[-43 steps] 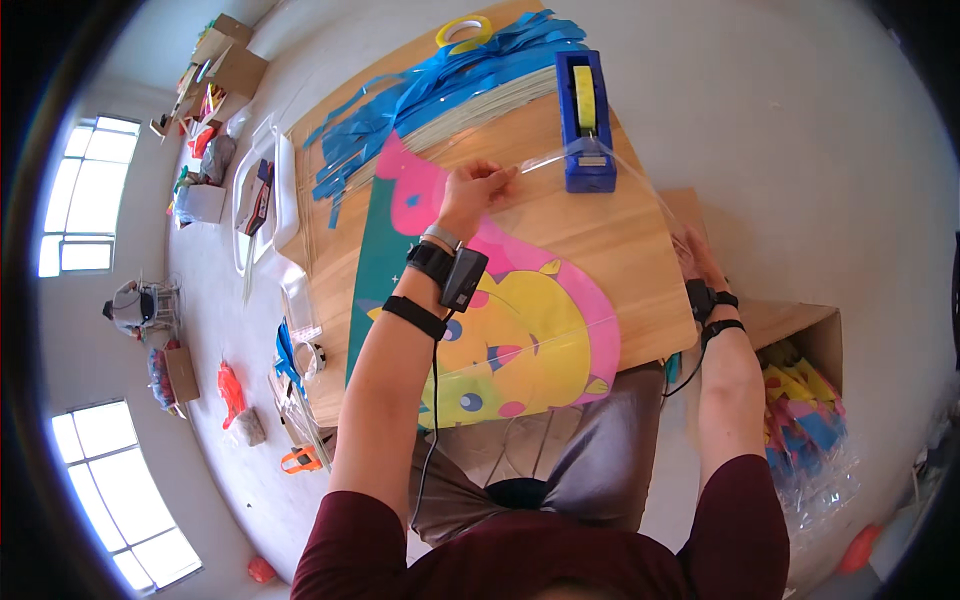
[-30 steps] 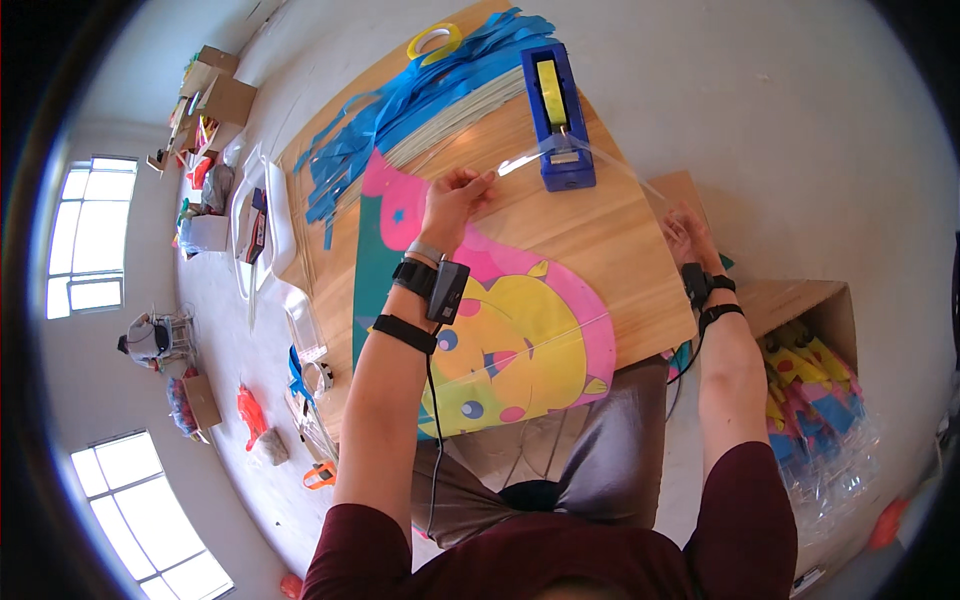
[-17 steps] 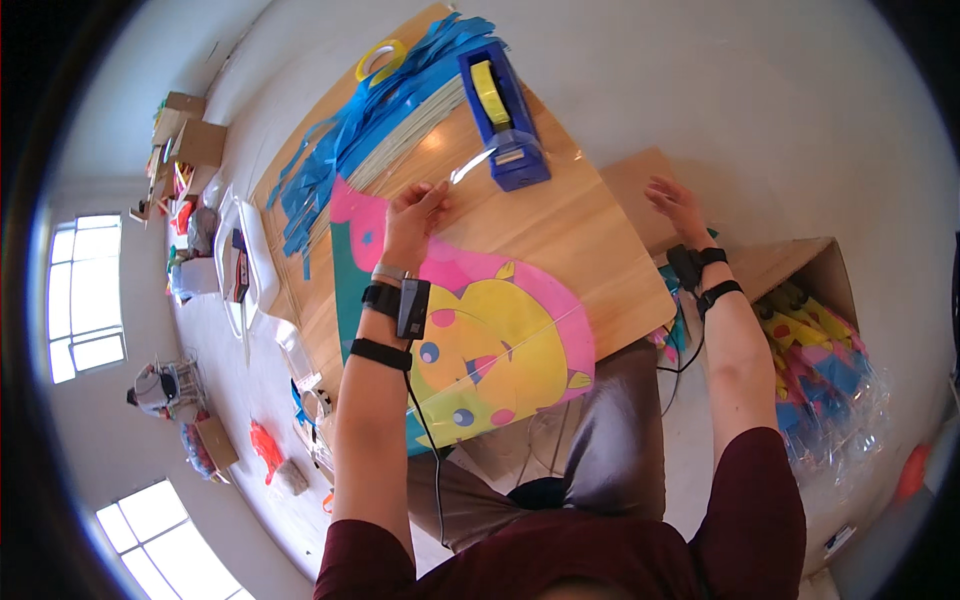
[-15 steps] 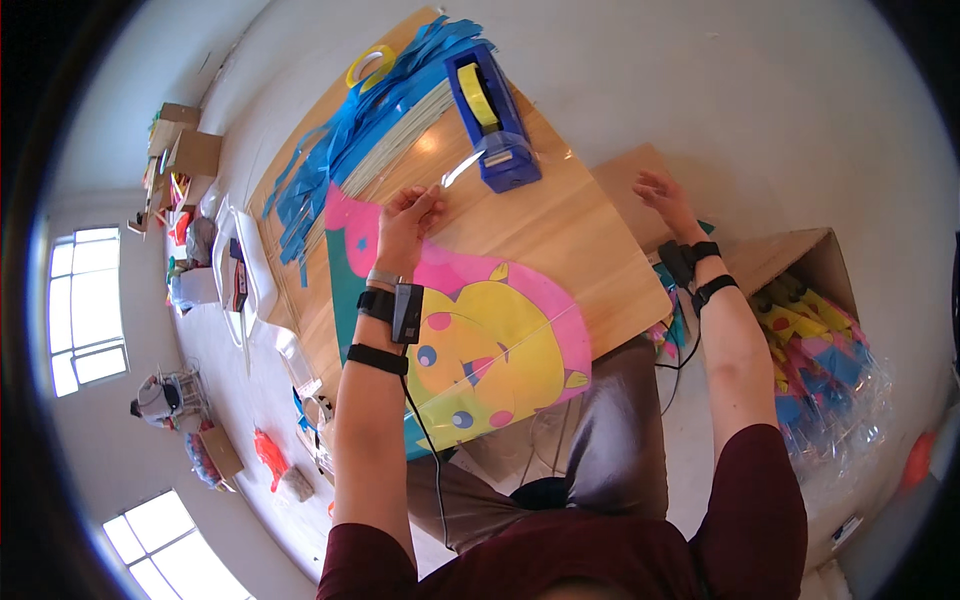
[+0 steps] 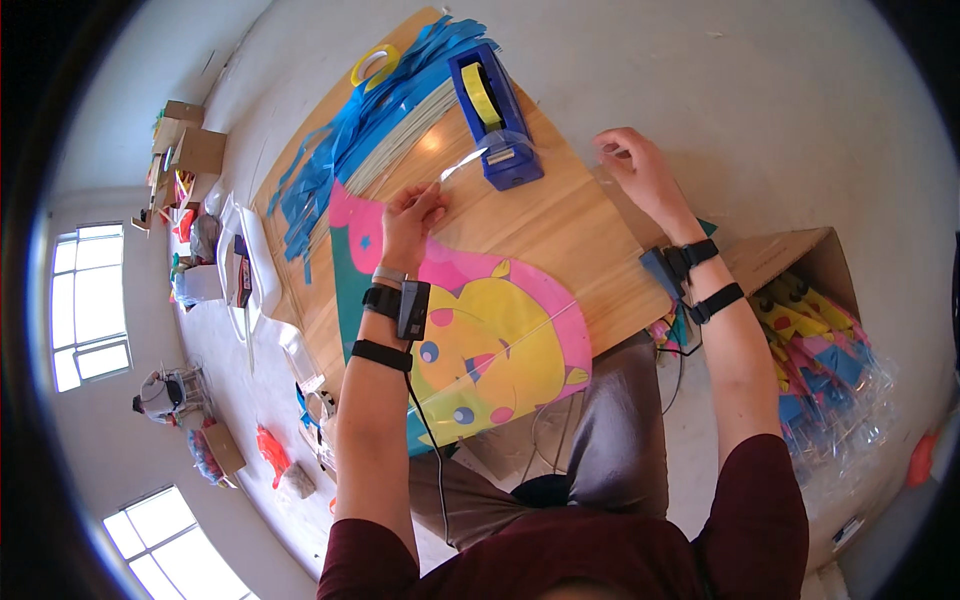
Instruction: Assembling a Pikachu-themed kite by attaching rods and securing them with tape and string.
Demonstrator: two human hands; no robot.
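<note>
Fingers: our left hand (image 5: 408, 215) pinches a clear tape strip (image 5: 462, 168); our right hand (image 5: 640, 172) curls loosely, holding nothing.
Tape: stretches from the blue dispenser (image 5: 495, 115).
Around: cartoon kite (image 5: 480, 330), blue strips (image 5: 350, 130).

A single fisheye view from the person's head looks steeply down over the table (image 5: 560, 240), close enough that both forearms rise from the lower edge to the hands. The floor, windows at left and a box (image 5: 800, 270) at right curve around the rim.
</note>
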